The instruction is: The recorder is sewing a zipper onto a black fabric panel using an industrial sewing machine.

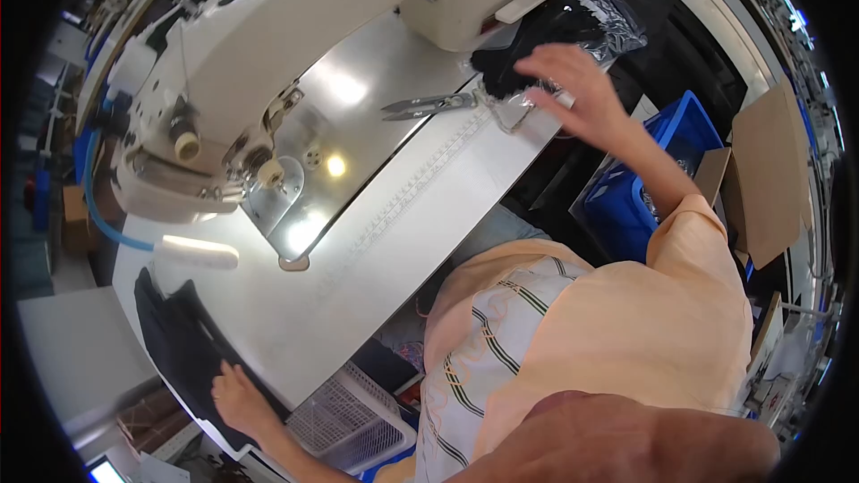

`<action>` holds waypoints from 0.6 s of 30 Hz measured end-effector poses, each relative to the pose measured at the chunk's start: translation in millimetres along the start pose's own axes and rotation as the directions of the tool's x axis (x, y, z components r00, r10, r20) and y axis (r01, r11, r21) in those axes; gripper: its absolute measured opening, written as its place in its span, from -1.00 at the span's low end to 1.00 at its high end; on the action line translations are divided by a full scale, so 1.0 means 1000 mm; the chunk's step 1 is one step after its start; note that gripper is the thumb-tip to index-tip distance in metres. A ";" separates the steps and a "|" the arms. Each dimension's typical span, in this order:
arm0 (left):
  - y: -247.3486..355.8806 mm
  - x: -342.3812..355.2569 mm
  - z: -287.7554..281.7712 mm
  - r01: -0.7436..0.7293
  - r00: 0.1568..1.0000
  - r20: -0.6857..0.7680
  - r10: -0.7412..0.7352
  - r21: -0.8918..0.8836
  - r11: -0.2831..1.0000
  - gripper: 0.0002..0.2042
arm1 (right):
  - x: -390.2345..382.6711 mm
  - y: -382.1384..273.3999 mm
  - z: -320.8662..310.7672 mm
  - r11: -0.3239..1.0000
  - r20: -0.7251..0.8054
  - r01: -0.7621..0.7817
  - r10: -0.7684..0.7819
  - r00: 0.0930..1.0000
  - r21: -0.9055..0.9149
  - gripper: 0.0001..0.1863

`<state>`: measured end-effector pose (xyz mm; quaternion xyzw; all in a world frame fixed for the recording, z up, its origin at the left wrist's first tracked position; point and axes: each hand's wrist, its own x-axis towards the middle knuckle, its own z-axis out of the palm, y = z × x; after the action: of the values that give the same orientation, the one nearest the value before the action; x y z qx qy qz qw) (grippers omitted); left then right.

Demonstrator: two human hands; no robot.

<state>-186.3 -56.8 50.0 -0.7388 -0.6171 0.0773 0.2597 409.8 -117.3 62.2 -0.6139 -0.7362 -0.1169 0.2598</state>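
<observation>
My left hand is at the near left of the white table, its fingers closed at the edge of a flat black cloth piece. Over the table's right end, my right hand hovers with fingers spread and nothing in its grasp. Just left of it lies a pair of scissors, blades pointing left, the handles wrapped in pale material. Behind the fingers sits a bunched black cloth pile, partly covered by that hand.
A white sewing machine arches over a metal plate. A printed ruler strip runs along the table. To the right stand a blue bin and an open cardboard box; below the table is a white basket.
</observation>
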 end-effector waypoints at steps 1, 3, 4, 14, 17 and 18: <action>0.030 -0.008 -0.007 -0.023 1.000 -0.016 0.022 -0.064 0.998 -0.75 | 0.000 0.041 -0.015 0.984 -0.073 -0.156 0.150 0.986 -0.081 -0.68; 0.060 -0.001 -0.018 -0.072 0.997 -0.050 0.066 -0.133 0.988 -0.75 | -0.011 0.143 -0.046 0.873 -0.187 -0.357 0.310 0.932 -0.334 -0.76; 0.071 0.007 -0.023 -0.056 0.996 -0.077 0.042 -0.198 0.979 -0.74 | -0.018 0.197 -0.059 0.858 -0.228 -0.448 0.397 0.889 -0.253 -0.77; 0.110 0.050 -0.003 -0.004 0.982 -0.159 -0.102 -0.557 0.830 -0.70 | -0.040 0.396 -0.085 0.313 -0.005 -0.586 0.885 0.465 0.748 -0.67; 0.112 0.048 -0.007 -0.027 0.975 -0.177 -0.138 -0.704 0.710 -0.68 | -0.031 0.368 -0.111 0.104 0.032 -0.166 0.750 0.661 0.981 -0.80; 0.114 0.047 -0.013 -0.120 0.958 -0.261 -0.120 -0.744 0.658 -0.67 | -0.013 0.290 -0.110 0.270 -0.140 -0.085 0.712 0.688 0.959 -0.84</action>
<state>-70.1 -28.0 16.3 -0.7827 -0.5489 -0.2929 0.0173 717.7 -118.9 104.4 -0.4788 -0.3698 0.2034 0.7698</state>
